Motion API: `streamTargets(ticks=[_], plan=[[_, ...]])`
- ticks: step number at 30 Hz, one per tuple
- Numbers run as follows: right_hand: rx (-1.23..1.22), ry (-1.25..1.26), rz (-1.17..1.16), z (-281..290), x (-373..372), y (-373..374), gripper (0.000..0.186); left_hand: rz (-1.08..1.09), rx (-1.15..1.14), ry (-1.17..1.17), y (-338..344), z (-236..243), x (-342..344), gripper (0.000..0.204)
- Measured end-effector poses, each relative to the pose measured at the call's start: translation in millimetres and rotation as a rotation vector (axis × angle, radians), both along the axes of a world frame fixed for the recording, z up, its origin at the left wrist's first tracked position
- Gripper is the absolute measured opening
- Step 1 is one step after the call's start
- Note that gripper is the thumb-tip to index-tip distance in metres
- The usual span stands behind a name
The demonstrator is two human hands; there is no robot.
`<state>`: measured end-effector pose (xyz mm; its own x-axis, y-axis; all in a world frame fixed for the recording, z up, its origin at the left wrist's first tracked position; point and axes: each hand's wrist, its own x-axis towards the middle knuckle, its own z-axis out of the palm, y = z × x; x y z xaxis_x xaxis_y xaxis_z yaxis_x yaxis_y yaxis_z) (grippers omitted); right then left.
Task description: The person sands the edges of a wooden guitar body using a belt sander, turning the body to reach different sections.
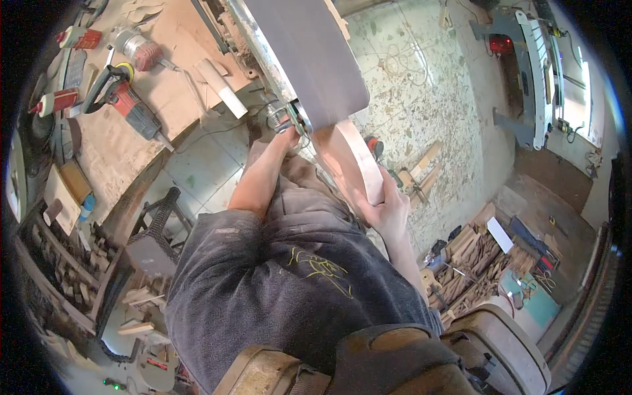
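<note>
A grey sanding belt (309, 59) on a metal-framed machine runs from the top edge toward me. A pale curved wooden piece (355, 158) sits at the belt's near end, touching or just under it. My right hand (384, 207) grips the lower end of this piece with fingers wrapped round it. My left hand (286, 138) is closed beside the round metal fittings (283, 115) at the belt's near left corner; what it holds is partly hidden.
A workbench (145, 178) at left carries an angle grinder (131, 108), another power tool (138, 49) and red bottles (58, 100). A black chair (148, 250) stands lower left. Wood offcuts (467, 257) lie lower right; grey metal equipment (526, 79) is at upper right.
</note>
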<state>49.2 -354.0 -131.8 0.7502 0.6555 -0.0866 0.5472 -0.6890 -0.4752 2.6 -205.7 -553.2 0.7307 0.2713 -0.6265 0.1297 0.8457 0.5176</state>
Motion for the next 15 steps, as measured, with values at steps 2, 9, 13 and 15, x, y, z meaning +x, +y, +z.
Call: streamTargets(ticks=[2,9,13,15], plan=[[-0.034,0.008,0.008,4,3,8,0.059,0.061,-0.116,-0.026,-11,-7,-2,0.016],[-0.178,0.062,0.032,11,14,33,0.06,0.031,-0.454,0.073,-38,-4,3,0.029],[-0.22,0.15,0.042,8,21,55,0.054,0.009,-0.53,0.106,-43,4,-3,0.04],[-0.298,0.191,0.04,8,29,64,0.049,-0.16,-0.401,0.143,-40,42,1,0.052]])
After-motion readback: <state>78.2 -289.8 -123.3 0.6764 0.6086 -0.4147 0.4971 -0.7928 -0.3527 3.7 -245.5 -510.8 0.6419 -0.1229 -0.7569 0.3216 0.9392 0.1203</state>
